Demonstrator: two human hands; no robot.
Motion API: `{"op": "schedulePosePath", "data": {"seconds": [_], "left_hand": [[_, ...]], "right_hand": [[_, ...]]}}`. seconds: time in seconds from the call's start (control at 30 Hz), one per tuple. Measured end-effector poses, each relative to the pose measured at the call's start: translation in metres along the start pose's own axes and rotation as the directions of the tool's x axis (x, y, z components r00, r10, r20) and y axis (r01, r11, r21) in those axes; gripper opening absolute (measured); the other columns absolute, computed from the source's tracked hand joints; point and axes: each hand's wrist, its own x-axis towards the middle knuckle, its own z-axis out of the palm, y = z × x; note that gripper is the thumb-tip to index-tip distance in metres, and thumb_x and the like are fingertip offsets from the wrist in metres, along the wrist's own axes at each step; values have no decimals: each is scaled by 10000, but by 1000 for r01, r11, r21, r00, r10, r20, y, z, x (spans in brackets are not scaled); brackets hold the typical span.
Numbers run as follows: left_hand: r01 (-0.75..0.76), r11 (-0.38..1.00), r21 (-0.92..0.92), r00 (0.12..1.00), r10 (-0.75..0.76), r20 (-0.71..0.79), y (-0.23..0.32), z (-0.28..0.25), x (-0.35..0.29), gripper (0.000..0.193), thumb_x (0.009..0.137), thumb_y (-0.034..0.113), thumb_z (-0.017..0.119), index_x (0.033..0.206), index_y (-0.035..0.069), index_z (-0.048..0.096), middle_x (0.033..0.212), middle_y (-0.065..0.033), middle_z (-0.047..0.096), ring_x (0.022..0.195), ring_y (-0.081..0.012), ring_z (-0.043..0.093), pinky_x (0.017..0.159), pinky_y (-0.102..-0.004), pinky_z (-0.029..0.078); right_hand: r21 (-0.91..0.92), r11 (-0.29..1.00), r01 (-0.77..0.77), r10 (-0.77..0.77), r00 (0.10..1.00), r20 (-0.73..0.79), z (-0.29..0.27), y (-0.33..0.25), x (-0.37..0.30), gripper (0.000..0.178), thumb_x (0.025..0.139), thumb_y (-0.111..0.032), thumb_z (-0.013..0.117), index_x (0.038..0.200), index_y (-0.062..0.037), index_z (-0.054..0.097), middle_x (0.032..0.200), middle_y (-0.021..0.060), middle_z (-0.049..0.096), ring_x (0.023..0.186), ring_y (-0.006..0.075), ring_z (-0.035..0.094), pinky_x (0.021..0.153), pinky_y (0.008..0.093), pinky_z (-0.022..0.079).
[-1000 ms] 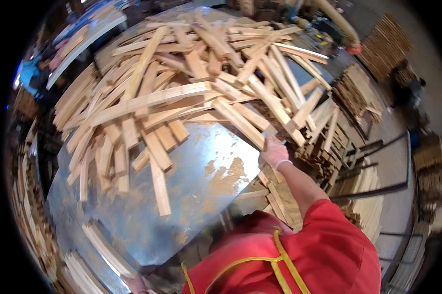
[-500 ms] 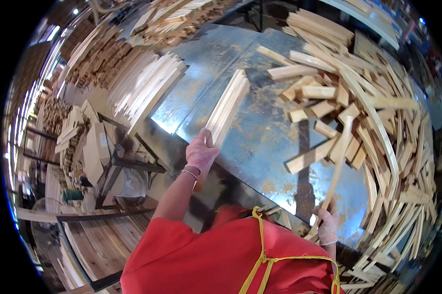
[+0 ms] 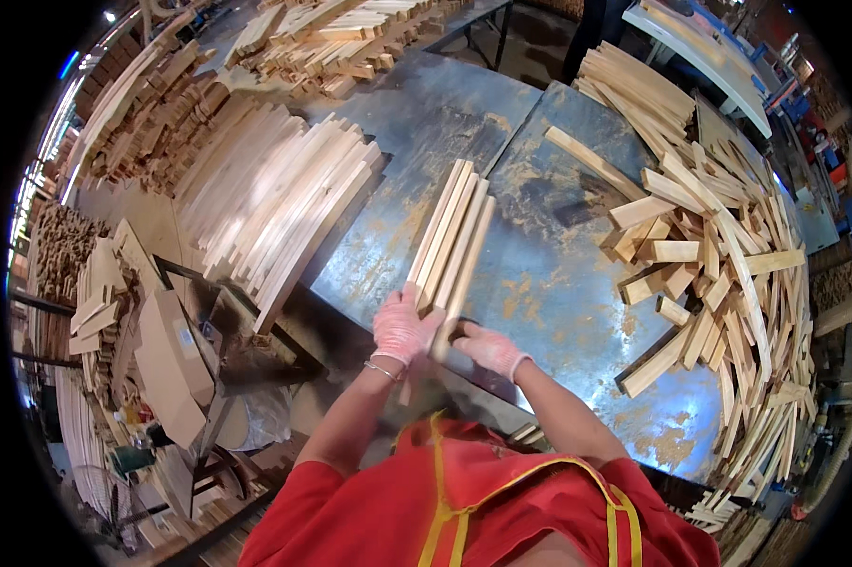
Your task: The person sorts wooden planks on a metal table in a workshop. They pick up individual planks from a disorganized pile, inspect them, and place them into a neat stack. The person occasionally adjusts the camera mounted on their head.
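In the head view, my gloved left hand [image 3: 407, 326] is wrapped round the near part of a small bundle of pale wooden strips [image 3: 435, 236]. The strips lie side by side, pointing away from me over the metal table's front edge. At the bundle's right side, my gloved right hand [image 3: 489, 350] has its fingers closed at the near end of the outermost wooden strip [image 3: 470, 255]. Part of that grip is hidden behind the strip.
A blue-grey metal table [image 3: 539, 255] with sawdust patches spreads ahead. To its right lies a jumbled heap of wooden offcuts [image 3: 681, 250]. A neat row of strips [image 3: 303, 189] is stacked at left, near a leaning brown board [image 3: 176, 364]. More stacked wood [image 3: 350, 38] stands at the back.
My right hand has come in from the far right with its strip, which now lies against the bundle. My left hand still grips the bundle. The view has shifted slightly.
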Motion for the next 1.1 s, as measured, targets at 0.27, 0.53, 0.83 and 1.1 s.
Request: {"op": "schedulePosePath", "data": {"seconds": [0.27,0.53,0.83,1.1], "left_hand": [[-116,966,-230,990,130,47,-18,-17,33,1086,719,470,892,1605,84,395,1506,-250,472,1299,-408,594,1088,-495,511],[14,438,-899,974,198,111,-143,-37,102,710,844,313,786,1454,7,589,1305,-171,722,1186,-329,698,1055,-416,548],[-153,986,63,965,163,-206,-43,-27,91,988,734,437,897,1545,72,464,1467,-212,521,1331,-433,545,1112,-512,468],[-94,988,124,940,129,-316,-75,-77,106,538,812,265,808,1287,131,592,1424,-216,572,1227,-436,619,1006,-533,527]], "right_hand": [[799,574,-180,121,983,135,50,-20,13,501,1036,-319,607,1482,-91,579,1340,123,684,1180,265,664,1058,413,518],[809,586,-52,99,995,-8,82,-107,54,513,1029,-276,616,1469,-25,529,1429,161,631,1280,308,640,1100,435,505],[429,896,114,-162,984,75,28,-52,57,520,1001,-202,639,1480,-15,564,1388,123,665,1247,199,617,1053,354,487],[764,145,628,226,731,-644,-237,60,-32,776,1069,-474,569,1598,-5,250,1579,236,410,1386,366,504,1207,517,359]]}}
